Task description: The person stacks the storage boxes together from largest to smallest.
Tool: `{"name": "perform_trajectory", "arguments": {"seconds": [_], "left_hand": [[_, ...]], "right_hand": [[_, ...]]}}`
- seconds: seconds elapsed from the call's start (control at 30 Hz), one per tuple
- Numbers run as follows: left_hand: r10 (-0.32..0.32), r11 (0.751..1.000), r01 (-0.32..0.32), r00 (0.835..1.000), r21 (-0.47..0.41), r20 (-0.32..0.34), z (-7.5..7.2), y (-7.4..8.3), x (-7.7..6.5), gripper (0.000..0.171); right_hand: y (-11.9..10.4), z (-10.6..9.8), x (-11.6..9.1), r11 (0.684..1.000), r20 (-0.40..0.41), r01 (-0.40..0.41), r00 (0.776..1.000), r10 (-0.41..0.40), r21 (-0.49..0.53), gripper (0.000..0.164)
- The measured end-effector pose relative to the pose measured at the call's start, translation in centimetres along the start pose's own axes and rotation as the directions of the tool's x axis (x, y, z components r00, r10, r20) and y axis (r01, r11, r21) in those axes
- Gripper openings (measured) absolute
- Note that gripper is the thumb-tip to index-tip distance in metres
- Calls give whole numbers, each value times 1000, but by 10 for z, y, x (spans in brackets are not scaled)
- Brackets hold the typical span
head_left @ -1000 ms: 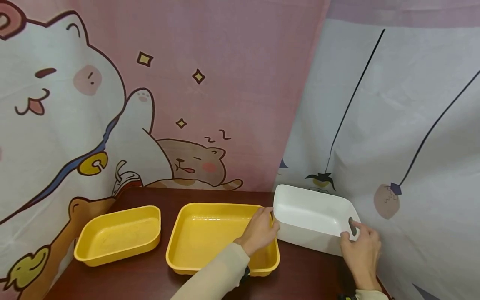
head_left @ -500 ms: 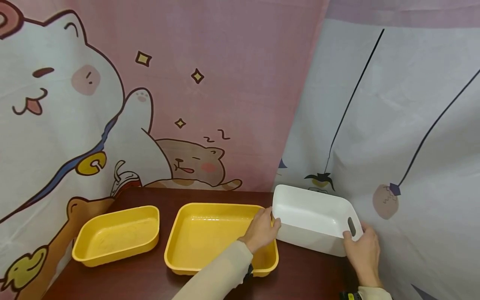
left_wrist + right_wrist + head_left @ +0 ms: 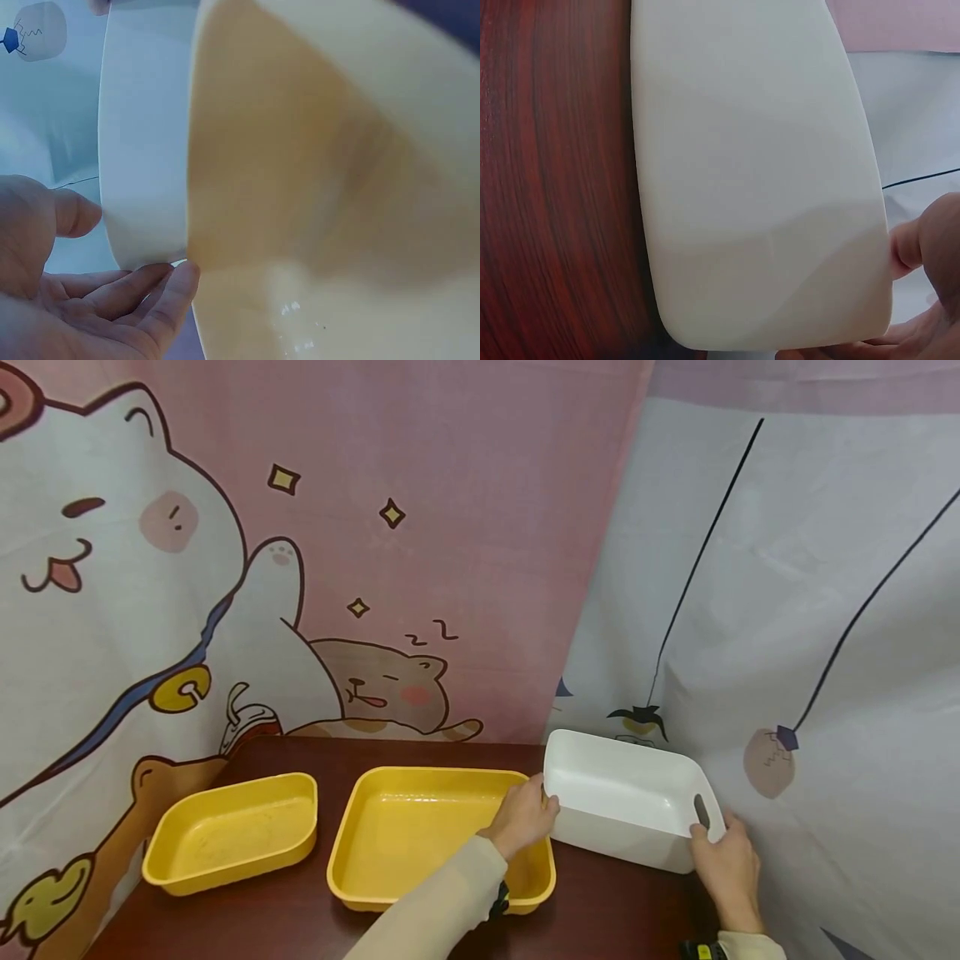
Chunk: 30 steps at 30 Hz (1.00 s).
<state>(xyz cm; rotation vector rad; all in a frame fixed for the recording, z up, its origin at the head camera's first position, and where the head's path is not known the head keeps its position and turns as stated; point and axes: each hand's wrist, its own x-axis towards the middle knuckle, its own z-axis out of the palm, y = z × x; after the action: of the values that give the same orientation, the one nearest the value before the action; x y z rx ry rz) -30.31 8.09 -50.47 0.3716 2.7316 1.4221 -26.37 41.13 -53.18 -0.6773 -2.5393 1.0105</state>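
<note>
A white plastic storage bin (image 3: 618,839) with an oval handle hole in its right end stands at the right of the table. My left hand (image 3: 522,817) holds its near left corner, thumb at the rim and fingers against the end wall. In the left wrist view those fingers (image 3: 169,304) reach between the bin and the large yellow tray (image 3: 255,165). My right hand (image 3: 727,867) grips the right end, the thumb over the rim below the handle hole. The right wrist view shows the bin's long side (image 3: 757,165), with the fingers partly hidden behind its end.
The large yellow tray (image 3: 405,835) sits left of the bin, beneath my left forearm. Further left is a smaller yellow tray (image 3: 232,831), set at an angle. Printed curtains (image 3: 480,552) hang behind and to the right of the dark red-brown table (image 3: 607,902).
My right hand's fingers have moved from the handle hole to the outside of the bin's end, thumb still at the rim. The left hand and the bin have barely moved.
</note>
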Motion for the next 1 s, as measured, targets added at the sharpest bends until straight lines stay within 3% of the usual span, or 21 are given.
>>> {"name": "perform_trajectory", "arguments": {"seconds": [0.3,1.0], "left_hand": [[-7,999,7,1000,-41,5,-2,7,-1,44],[8,999,-8,1000,-36,0,0,0,0,41]], "right_hand": [[3,-1,-1,999,-15,35,999,-36,-9,68],[3,1,-2,997,-82,56,995,-52,56,64]]}}
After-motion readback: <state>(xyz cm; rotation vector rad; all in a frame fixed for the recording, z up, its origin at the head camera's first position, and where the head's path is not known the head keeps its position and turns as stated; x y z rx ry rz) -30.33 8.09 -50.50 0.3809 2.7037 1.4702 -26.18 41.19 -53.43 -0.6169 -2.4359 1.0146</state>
